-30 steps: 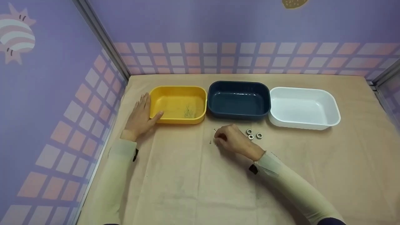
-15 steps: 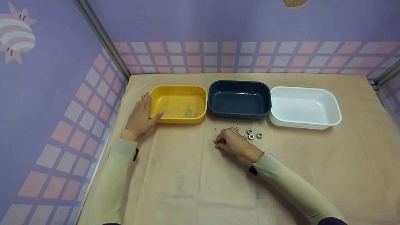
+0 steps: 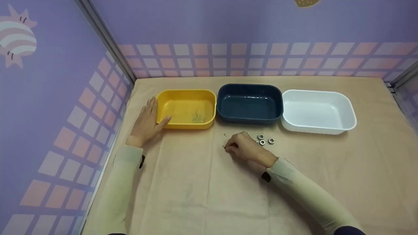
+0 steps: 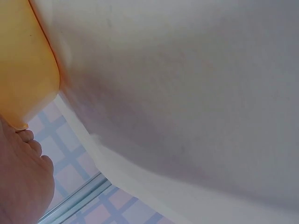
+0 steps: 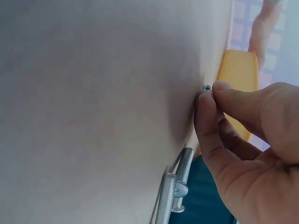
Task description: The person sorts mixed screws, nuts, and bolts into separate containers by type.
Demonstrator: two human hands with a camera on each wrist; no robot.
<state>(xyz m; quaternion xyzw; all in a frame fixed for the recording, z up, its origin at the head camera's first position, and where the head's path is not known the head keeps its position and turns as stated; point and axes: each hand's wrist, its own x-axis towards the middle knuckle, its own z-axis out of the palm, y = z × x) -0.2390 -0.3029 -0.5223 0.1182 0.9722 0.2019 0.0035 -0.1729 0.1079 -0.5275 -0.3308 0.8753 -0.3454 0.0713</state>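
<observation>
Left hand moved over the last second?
No. In the head view, the left hand keeps its place at the left end of the yellow tray.

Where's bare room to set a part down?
Bare tablecloth: between left sleeve and right sleeve, nearer than the right hand; also right of the right sleeve, in front of the white tray. Crowded: in front of the dark blue tray, with the right hand and loose metal parts; the left hand is on the yellow tray.

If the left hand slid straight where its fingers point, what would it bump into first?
Probably the yellow box. The left hand seems to rest against its end, though depth is hard to judge.
</observation>
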